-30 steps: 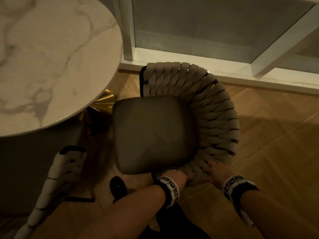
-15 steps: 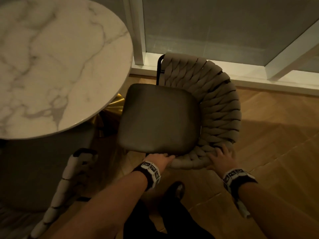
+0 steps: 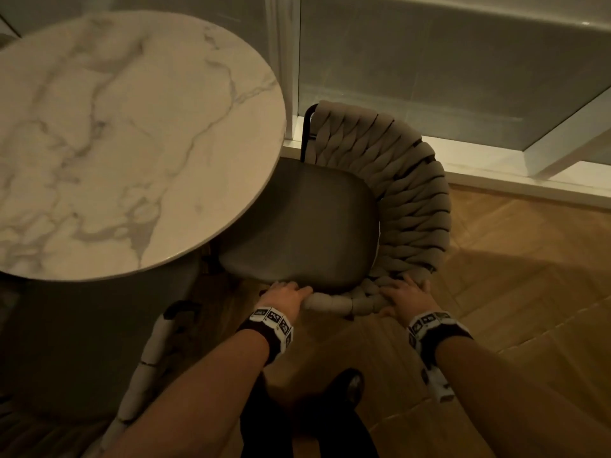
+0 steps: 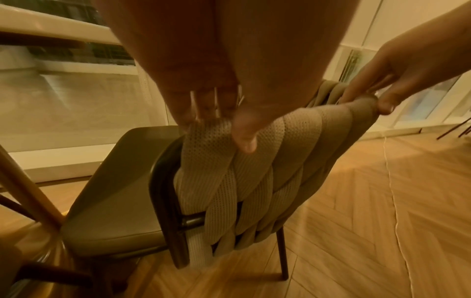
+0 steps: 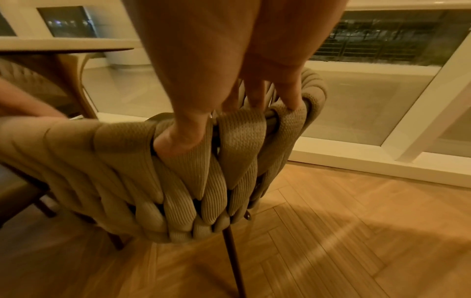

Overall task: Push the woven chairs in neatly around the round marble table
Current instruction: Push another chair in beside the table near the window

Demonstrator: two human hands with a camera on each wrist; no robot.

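Note:
A woven chair (image 3: 413,206) with a dark seat cushion (image 3: 307,226) stands at the right side of the round marble table (image 3: 125,140); the seat's left edge lies under the tabletop rim. My left hand (image 3: 287,294) grips the near end of the woven backrest (image 4: 229,161), fingers over the top and thumb on the outer side. My right hand (image 3: 401,294) grips the top rail of the backrest (image 5: 242,141) further right, thumb outside and fingers inside. A second woven chair (image 3: 145,361) shows only its rim at the lower left, beside the table.
A white window frame and sill (image 3: 496,173) run close behind the chair. The table's gold base (image 4: 30,201) stands left of the seat. Herringbone wood floor (image 3: 512,276) spreads to the right. My dark shoe (image 3: 347,385) is below the hands.
The chair has slid left and forward, so its seat edge now sits under the tabletop. Both hands kept their hold on the backrest and moved with it.

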